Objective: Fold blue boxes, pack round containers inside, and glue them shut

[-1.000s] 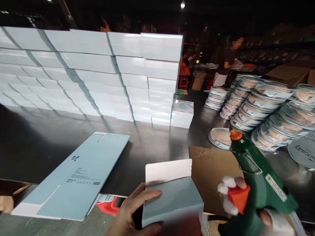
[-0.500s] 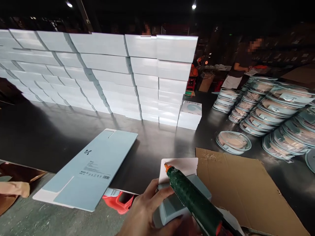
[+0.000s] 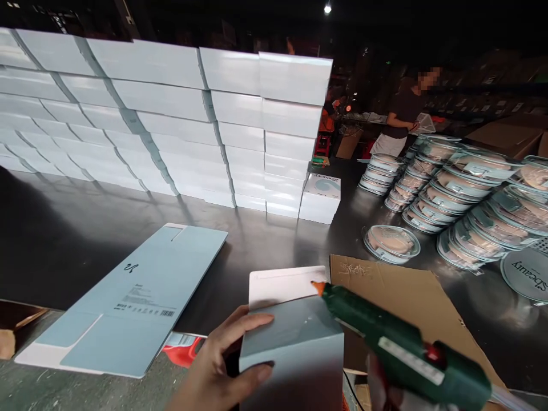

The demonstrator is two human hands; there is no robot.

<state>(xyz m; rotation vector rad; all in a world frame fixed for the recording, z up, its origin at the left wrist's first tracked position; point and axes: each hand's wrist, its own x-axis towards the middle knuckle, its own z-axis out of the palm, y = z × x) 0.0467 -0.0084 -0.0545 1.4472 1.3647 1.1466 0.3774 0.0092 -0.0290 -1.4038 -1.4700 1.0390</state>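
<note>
My left hand (image 3: 229, 354) grips a pale blue-grey box (image 3: 299, 334) at its left side, thumb on the near face and fingers on top. A white flap (image 3: 278, 285) sticks out from the far edge of this box, with a thin line running along it. My right hand (image 3: 383, 382), mostly hidden and blurred, is closed around a dark green glue gun (image 3: 398, 342). Its orange nozzle (image 3: 317, 287) is at the flap's right end. To the left, a stack of flat light-blue cartons (image 3: 137, 285) overhangs the table edge.
White boxes (image 3: 180, 103) form a tall wall across the dark table (image 3: 265, 240). Stacks of clear round packages (image 3: 464, 180) stand on the right, a single package (image 3: 391, 242) before them. Brown cardboard (image 3: 398, 302) lies beneath the glue gun. Farther back stands a person (image 3: 400, 120).
The glue gun's nozzle has moved right along the flap, from its left corner to its right end. The held box has turned and shows more of its near face.
</note>
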